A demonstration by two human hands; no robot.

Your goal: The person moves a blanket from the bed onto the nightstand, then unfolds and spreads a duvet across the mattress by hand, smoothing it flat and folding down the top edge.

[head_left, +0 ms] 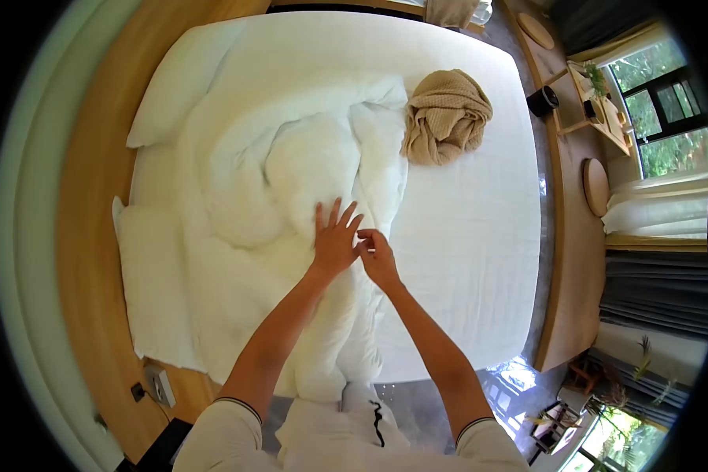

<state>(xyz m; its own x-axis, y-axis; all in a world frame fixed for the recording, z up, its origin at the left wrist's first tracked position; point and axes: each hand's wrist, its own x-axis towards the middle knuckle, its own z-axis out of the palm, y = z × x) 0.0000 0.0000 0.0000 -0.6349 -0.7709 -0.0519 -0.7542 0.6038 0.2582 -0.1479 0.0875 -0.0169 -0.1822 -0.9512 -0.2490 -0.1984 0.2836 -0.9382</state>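
Note:
A rumpled white duvet lies heaped over the middle and left of the bed. My left hand rests on it with fingers spread and pointing away from me. Close against its thumb side, my right hand has its fingers curled together; what they pinch, if anything, is too small to make out. Part of the duvet runs down toward my body between my forearms. Beyond my hands, to the right, a beige waffle-textured blanket sits bunched on the white sheet.
White pillows lie along the wooden headboard, one near and one far. A wooden bench with a round cushion runs along the right. A black bin stands beyond the bed's far right edge. A socket with a cord is at lower left.

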